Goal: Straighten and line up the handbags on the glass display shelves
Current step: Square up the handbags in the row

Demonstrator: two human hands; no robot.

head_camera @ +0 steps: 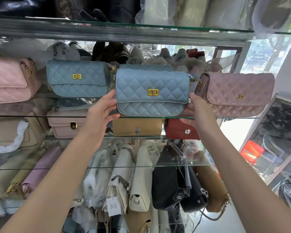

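Progress, judged from the head view, is partial. On the glass shelf [40,116] a row of quilted flap bags is set out: a pink quilted bag [8,81] at the far left, a blue quilted bag [76,79] beside it, and a mauve quilted bag [238,93] at the right, the last tilted and turned slightly, so it probably remains to be squared. Between them a front blue bag [151,93] is held at the shelf's front edge, ahead of a third blue one [146,66] of which only the top strip shows; whether its base rests on the glass cannot be told.

The left hand [101,110] is pressed against the bag's left end, fingers curved and thumb under the lower corner. The right hand [196,108] is laid along the right end, fingers partly hidden behind it. The bag is clasped between both hands.

Soft, matte, diamond-stitched leather or imitation is suggested, with rounded lower corners and a gold turn-lock [152,92]. On the shelf below, smoother boxy bags are seen: a beige flap bag [65,126], a tan bag [136,126] and a red bag [180,130].
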